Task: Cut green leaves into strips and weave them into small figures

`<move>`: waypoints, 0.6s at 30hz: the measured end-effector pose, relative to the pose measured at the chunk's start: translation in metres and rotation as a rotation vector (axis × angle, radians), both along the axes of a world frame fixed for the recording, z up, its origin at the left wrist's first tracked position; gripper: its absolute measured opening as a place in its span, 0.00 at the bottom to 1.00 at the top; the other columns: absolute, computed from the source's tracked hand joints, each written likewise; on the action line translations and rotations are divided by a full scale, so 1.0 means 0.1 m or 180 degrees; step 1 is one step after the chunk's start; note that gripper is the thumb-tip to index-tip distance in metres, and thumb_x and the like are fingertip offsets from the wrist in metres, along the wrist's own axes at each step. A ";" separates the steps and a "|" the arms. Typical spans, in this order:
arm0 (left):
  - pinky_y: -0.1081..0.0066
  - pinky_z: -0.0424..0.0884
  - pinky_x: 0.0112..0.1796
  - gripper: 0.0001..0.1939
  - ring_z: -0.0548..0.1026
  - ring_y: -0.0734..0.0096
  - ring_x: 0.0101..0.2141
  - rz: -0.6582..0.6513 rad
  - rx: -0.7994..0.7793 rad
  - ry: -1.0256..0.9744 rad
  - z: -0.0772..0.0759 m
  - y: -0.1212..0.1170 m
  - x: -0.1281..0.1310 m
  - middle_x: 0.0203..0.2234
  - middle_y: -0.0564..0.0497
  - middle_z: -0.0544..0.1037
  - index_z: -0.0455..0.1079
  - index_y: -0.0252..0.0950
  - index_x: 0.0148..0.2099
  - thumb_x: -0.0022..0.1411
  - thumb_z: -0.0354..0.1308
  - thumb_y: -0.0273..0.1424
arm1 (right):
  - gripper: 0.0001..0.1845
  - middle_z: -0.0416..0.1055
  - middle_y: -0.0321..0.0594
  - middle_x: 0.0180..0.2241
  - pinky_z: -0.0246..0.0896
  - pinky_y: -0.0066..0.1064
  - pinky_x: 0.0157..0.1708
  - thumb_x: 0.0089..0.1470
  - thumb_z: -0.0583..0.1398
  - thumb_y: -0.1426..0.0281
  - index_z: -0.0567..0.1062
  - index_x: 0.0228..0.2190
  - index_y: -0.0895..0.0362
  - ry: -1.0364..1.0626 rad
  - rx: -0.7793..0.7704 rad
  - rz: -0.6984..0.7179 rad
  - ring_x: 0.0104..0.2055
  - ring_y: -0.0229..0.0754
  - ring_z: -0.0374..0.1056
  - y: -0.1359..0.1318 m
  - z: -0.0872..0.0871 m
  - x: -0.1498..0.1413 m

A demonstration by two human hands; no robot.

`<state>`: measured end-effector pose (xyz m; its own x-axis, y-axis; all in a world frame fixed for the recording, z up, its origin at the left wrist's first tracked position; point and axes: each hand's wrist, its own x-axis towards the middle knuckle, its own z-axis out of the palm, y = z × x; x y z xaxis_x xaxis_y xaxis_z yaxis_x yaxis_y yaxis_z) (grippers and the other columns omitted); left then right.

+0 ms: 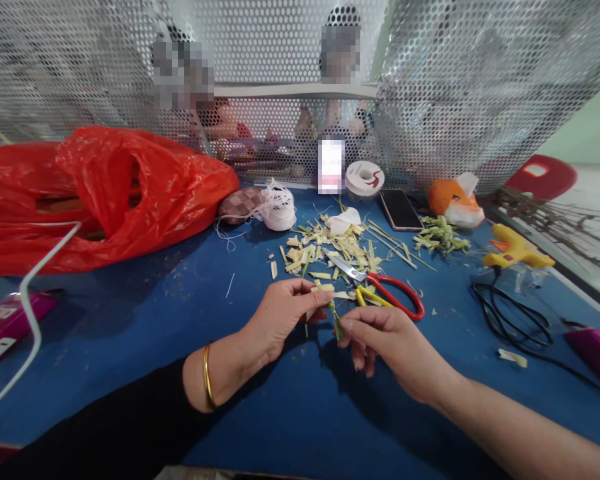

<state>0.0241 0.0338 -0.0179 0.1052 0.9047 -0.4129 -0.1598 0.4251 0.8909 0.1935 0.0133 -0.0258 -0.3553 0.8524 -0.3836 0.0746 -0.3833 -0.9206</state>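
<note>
Left hand (283, 313) and right hand (387, 337) pinch a green strip (337, 327) between them

Both hands are narrow, thumb against fingers. The left holds the strip's upper end, along with pale leaf pieces (323, 288); the right holds its lower end, so the strip spans the gap between the two hands. It sits on the near side of the red-handled scissors (367, 276), a little to the left. Leaf scraps (307, 250) are heaped beyond the scissors and around their blades. Farther beyond the scissors are a dark phone (401, 210), to the right, and a ball of white string (279, 215), to the left. A yellow glue gun (520, 251) lies well to the scissors' right.
</note>
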 end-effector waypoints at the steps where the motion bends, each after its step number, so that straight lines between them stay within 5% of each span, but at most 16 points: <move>1: 0.73 0.67 0.29 0.16 0.72 0.76 0.22 -0.0009 0.0008 -0.0009 0.00 0.00 0.00 0.19 0.56 0.72 0.69 0.32 0.27 0.41 0.72 0.34 | 0.16 0.66 0.33 0.14 0.57 0.22 0.15 0.48 0.64 0.57 0.75 0.21 0.58 -0.0002 0.0008 0.0012 0.16 0.32 0.63 0.00 0.01 0.00; 9: 0.72 0.67 0.30 0.15 0.72 0.76 0.23 -0.0082 0.0030 -0.0082 0.00 0.00 0.00 0.19 0.56 0.72 0.70 0.32 0.27 0.40 0.72 0.33 | 0.15 0.71 0.36 0.21 0.59 0.24 0.18 0.51 0.63 0.59 0.74 0.22 0.59 0.0501 0.0024 0.0122 0.17 0.30 0.61 -0.01 -0.02 0.03; 18: 0.73 0.66 0.29 0.16 0.71 0.76 0.22 -0.0020 0.0060 0.0021 0.01 0.00 0.00 0.18 0.56 0.72 0.69 0.33 0.26 0.41 0.71 0.34 | 0.20 0.70 0.34 0.20 0.61 0.24 0.16 0.48 0.64 0.53 0.76 0.30 0.58 0.0338 0.0032 -0.0121 0.18 0.34 0.66 0.00 -0.01 0.02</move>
